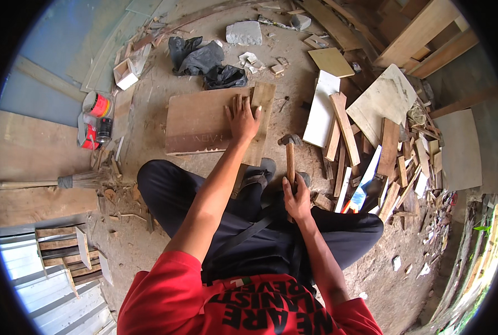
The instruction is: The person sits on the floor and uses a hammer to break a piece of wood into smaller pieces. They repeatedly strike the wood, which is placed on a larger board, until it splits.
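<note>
My right hand [297, 201] is wrapped round the wooden handle of a claw hammer [291, 159], whose dark metal head points away from me. Flat on a brown wooden board or box [196, 120] in front of my legs rests my left hand [242, 118], fingers spread and holding nothing. A narrow, paler plank [264, 100] runs along the right side of that brown piece, beside my left fingers. Whether the two are joined cannot be seen.
Scrap wood [391, 145] lies heaped on the right. Black plastic bags [199, 58] and a grey block [244, 33] are beyond the board. On the left stand tins [97, 105], a small white box [125, 75] and a stick broom [84, 180].
</note>
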Action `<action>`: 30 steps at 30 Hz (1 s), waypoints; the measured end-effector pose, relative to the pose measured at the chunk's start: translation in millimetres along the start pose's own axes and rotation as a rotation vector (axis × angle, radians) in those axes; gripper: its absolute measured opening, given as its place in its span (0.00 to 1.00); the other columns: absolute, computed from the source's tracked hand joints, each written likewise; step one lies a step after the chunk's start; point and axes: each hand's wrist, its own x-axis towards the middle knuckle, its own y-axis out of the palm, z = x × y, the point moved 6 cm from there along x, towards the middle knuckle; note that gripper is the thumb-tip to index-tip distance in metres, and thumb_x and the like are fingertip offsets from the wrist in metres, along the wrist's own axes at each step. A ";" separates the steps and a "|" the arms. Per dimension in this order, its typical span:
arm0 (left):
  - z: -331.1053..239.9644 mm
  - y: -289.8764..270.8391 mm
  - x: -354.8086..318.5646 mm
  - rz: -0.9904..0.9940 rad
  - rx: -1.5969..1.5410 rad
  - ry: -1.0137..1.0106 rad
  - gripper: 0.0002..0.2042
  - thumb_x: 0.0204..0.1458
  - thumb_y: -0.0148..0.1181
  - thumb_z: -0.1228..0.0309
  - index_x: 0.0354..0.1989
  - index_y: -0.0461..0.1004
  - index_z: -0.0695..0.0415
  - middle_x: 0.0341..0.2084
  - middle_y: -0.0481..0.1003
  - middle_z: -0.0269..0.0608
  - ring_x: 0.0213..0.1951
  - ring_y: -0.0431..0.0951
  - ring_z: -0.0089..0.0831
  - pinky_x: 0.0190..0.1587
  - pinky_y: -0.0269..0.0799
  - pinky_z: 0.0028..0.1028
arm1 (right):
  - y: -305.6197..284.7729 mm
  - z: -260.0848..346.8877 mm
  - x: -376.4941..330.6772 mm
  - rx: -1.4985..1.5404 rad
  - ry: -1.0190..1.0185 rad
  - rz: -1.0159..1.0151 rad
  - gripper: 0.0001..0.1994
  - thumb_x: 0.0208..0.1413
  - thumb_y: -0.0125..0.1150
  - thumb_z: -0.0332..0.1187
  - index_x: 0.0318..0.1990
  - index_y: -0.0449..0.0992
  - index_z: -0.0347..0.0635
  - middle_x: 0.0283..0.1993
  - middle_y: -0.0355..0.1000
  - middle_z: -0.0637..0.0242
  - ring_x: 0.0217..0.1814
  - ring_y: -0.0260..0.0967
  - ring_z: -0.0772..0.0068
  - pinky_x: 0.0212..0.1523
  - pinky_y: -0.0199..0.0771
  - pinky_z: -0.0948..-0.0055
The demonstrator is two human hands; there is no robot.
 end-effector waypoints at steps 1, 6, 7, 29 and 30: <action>-2.1 -1.4 0.6 0.002 -0.004 0.004 0.28 0.62 0.50 0.51 0.65 0.64 0.56 0.68 0.60 0.50 0.72 0.52 0.46 0.72 0.35 0.58 | 1.2 -1.4 1.8 -0.015 0.006 -0.008 0.19 0.67 0.56 0.40 0.56 0.70 0.34 0.21 0.66 0.71 0.19 0.63 0.82 0.21 0.62 0.75; -3.5 -5.2 1.3 0.013 -0.018 0.014 0.26 0.63 0.48 0.52 0.64 0.66 0.55 0.69 0.59 0.50 0.72 0.52 0.45 0.72 0.33 0.59 | 12.7 20.5 6.9 0.111 0.103 0.020 0.20 0.67 0.55 0.38 0.57 0.67 0.30 0.22 0.69 0.63 0.22 0.69 0.73 0.24 0.67 0.70; -4.0 -6.1 2.5 0.012 -0.033 0.010 0.26 0.63 0.48 0.53 0.64 0.67 0.55 0.69 0.59 0.49 0.72 0.53 0.44 0.72 0.33 0.60 | 13.5 27.5 8.5 0.106 0.105 0.023 0.21 0.67 0.54 0.38 0.58 0.66 0.28 0.22 0.72 0.58 0.23 0.72 0.68 0.26 0.69 0.67; -9.7 1.9 18.0 -0.068 -0.060 -0.064 0.24 0.63 0.48 0.53 0.62 0.69 0.54 0.67 0.63 0.41 0.72 0.55 0.40 0.71 0.34 0.62 | 19.3 56.1 37.6 0.048 0.052 0.137 0.11 0.69 0.53 0.36 0.44 0.70 0.35 0.22 0.64 0.72 0.20 0.60 0.85 0.19 0.61 0.79; -9.4 1.7 16.2 -0.075 -0.070 -0.063 0.24 0.63 0.49 0.53 0.62 0.69 0.54 0.67 0.63 0.41 0.72 0.55 0.40 0.71 0.34 0.62 | 19.4 54.6 37.9 0.115 0.124 0.166 0.10 0.69 0.52 0.36 0.43 0.70 0.36 0.22 0.64 0.73 0.19 0.59 0.86 0.19 0.60 0.79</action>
